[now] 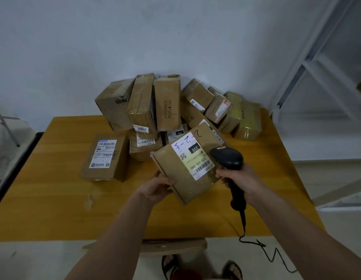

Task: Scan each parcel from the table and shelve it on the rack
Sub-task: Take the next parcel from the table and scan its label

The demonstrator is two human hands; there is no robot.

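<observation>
Item: cardboard parcel point(185, 168), flat, taped, label up; lifted above table point(54, 199), in front of parcel pile point(167, 110).
Left hand point(159, 187): fingers curled round near-left corner.
Right hand point(239, 178): clenched round scanner point(229, 160), head at barcode.
Handling: likely light, stiff; tape slick, so grip by edges.

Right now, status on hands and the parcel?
Left hand grips parcel, label up. Right hand holds scanner over its barcode. Pile waits on table; nothing blocking.
</observation>
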